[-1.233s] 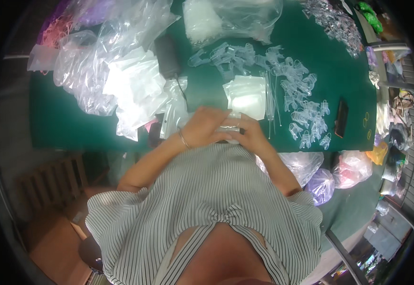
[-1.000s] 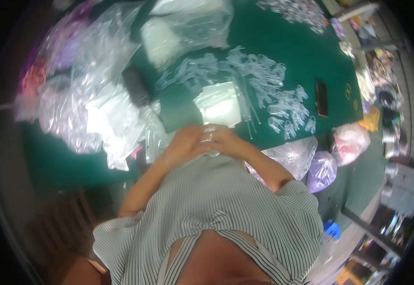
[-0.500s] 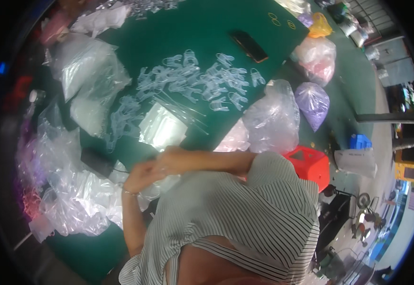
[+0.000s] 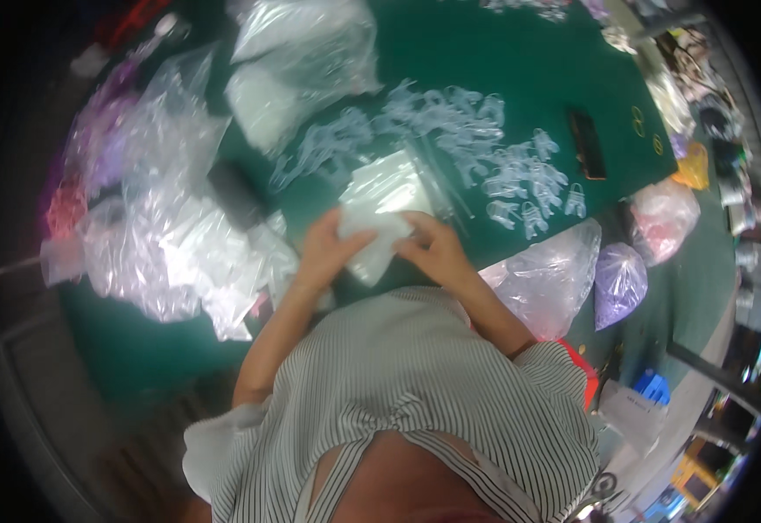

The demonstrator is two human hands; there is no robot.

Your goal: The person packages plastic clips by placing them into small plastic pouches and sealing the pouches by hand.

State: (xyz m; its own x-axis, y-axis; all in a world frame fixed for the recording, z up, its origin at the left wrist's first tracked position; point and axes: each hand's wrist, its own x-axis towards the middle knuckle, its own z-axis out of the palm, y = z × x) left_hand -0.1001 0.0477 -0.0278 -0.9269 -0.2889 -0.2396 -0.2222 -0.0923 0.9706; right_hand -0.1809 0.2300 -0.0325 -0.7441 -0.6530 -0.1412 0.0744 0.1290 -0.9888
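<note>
Between my two hands is a small whitish, see-through plastic bag (image 4: 369,254), held low in front of my body. My left hand (image 4: 326,247) pinches its left side, thumb on top. On the other side my right hand (image 4: 433,247) grips the bag's edge between thumb and fingers. Just beyond lies a stack of shiny clear bags (image 4: 389,181), partly covered by the held one. Thin clear strips (image 4: 444,187) lie along the stack's right side. Past them spreads a pile of small clear plastic pieces (image 4: 463,122) with loops and prongs; their exact kind is unclear.
A dark phone (image 4: 587,144) and yellow rubber bands (image 4: 638,122) lie on the green table (image 4: 485,52) at right. Large clear bags (image 4: 302,70) rest at the back, crumpled plastic (image 4: 210,253) and a dark block (image 4: 235,193) at left. Filled bags, one purple (image 4: 620,281), stand right.
The view has swung, so the table contents appear shifted. My hands, earlier close together at the stack's near left, are now apart with a small plastic bag between them.
</note>
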